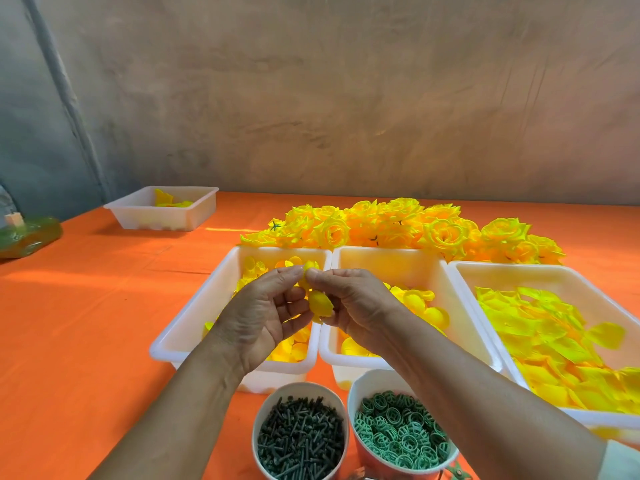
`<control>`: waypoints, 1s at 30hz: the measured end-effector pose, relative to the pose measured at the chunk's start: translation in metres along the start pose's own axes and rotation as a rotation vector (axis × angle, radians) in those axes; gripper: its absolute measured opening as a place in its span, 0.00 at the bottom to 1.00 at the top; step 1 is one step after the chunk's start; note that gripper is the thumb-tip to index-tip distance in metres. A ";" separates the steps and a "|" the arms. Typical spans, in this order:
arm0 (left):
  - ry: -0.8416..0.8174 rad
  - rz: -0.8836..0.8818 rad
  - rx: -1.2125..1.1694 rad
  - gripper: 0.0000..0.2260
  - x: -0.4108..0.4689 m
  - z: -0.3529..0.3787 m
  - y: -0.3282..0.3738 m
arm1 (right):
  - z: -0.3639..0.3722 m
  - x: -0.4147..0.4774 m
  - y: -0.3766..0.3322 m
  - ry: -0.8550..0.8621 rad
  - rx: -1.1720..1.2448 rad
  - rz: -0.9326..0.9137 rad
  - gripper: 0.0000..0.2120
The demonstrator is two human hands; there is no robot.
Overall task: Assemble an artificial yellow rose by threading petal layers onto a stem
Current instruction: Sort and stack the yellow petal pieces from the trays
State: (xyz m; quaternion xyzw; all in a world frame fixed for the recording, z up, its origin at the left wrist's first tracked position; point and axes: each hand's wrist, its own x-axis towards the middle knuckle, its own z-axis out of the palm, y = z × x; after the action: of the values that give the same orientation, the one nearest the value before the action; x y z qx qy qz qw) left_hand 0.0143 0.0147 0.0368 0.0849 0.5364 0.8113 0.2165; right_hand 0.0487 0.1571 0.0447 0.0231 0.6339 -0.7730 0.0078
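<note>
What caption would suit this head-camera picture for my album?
The left hand and right hand pinch a yellow petal layer above white trays of petals; finished roses lie behind.

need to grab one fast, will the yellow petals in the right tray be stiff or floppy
Likely floppy and very light: the yellow petals lie thin, creased and overlapping in the white tray. Several may lift together, being heaped. The petal piece pinched by the left hand and right hand looks cupped, suggesting soft fabric.

four white trays [192,318], two round tubs [300,387], one heap of finished yellow roses [398,223] and one green bottle [29,235].
</note>
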 end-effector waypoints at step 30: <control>-0.013 0.158 0.547 0.08 0.004 -0.007 -0.004 | -0.009 0.000 0.012 0.031 -0.252 -0.083 0.10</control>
State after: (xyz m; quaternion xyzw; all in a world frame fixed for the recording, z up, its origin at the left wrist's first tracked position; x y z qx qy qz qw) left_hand 0.0091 0.0121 0.0295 0.1870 0.7256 0.6503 0.1253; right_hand 0.0490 0.1634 0.0311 0.0078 0.7266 -0.6863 -0.0312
